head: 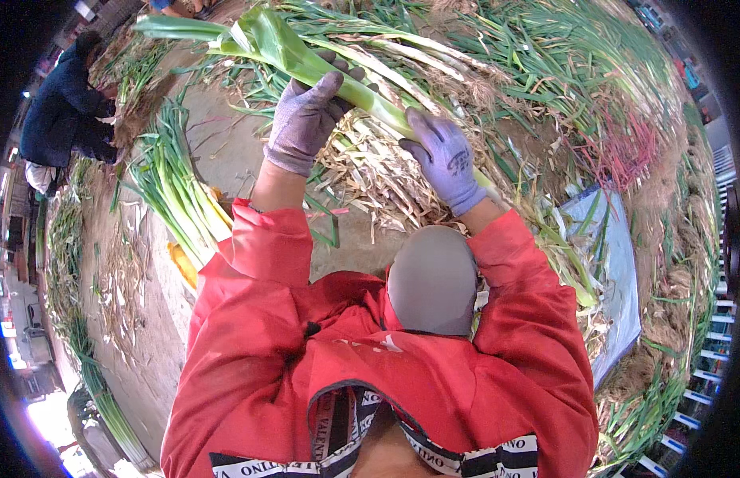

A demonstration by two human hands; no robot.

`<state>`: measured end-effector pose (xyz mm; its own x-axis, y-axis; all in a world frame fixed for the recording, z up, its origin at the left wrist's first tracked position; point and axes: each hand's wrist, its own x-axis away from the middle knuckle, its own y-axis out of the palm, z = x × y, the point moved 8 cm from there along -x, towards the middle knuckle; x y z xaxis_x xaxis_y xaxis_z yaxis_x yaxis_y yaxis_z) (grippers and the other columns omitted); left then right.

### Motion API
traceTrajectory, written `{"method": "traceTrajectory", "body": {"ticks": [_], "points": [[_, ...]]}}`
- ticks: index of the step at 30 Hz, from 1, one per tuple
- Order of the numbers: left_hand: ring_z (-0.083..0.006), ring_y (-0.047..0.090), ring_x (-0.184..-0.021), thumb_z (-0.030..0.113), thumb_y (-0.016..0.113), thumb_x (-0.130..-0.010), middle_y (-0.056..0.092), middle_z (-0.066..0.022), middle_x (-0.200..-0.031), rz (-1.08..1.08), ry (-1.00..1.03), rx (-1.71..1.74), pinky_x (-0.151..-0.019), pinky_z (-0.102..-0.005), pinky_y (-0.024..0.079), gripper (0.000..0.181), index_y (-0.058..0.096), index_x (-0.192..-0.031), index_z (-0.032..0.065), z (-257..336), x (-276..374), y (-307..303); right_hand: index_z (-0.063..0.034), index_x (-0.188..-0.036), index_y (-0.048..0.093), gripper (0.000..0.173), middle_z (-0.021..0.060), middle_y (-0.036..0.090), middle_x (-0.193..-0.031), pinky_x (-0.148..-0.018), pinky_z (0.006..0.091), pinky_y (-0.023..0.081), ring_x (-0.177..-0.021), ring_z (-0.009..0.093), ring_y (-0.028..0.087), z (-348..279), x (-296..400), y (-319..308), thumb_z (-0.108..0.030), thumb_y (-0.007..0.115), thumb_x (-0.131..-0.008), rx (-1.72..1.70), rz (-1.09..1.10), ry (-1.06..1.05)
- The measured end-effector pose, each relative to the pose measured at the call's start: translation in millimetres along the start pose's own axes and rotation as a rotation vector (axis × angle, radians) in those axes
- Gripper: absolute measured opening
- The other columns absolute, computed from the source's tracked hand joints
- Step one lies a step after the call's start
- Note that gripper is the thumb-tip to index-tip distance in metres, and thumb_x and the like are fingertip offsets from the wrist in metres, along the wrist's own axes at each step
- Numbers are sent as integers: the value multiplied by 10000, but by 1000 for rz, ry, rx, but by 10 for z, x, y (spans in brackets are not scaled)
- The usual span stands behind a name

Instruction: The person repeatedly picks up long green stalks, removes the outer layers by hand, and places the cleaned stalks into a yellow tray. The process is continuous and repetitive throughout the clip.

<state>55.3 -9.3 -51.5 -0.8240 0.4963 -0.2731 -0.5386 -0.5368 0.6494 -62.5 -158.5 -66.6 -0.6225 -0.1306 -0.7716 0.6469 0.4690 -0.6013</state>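
A thick green onion stalk (379,106) slants across the view, leafy top at upper left and pale shank toward lower right. My left hand (307,122), in a soiled purple knit glove, is wrapped around it below the leaves. Farther down, the gloved fingers of my right hand (444,158) grip the pale shank; its lower end is partly hidden behind that hand. Beneath both hands lies a heap of dry peeled husks and stalks (382,173). Unpeeled onions with roots (430,57) lie just beyond the hands.
Clean green onions (182,185) are gathered at my left over something yellow (182,263). More onions (561,54) spread at upper right, near pink twine (627,143). A pale plastic sheet (621,269) lies at right. Another person (65,107) bends at upper left.
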Motion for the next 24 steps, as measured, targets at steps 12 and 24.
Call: {"method": "traceTrajectory", "body": {"ticks": [12, 24], "points": [[-254, 593, -936, 139, 651, -834, 585, -115, -1019, 159, 44, -125, -792, -437, 518, 338, 468, -1111, 71, -81, -9, 36, -153, -900, 599, 258, 73, 584, -851, -709, 405, 459, -796, 282, 576, -116, -296, -192, -201, 715, -675, -17, -45, 43], [-251, 586, -824, 161, 642, -844, 535, -91, -892, 408, 142, -123, -731, -467, 549, 315, 450, -1054, 24, 54, -180, -428, -93, -878, 556, 174, 75, 583, -845, -776, 359, 465, -866, 261, 568, 12, 173, -131, -92, 609, -713, -34, -411, -204]]}}
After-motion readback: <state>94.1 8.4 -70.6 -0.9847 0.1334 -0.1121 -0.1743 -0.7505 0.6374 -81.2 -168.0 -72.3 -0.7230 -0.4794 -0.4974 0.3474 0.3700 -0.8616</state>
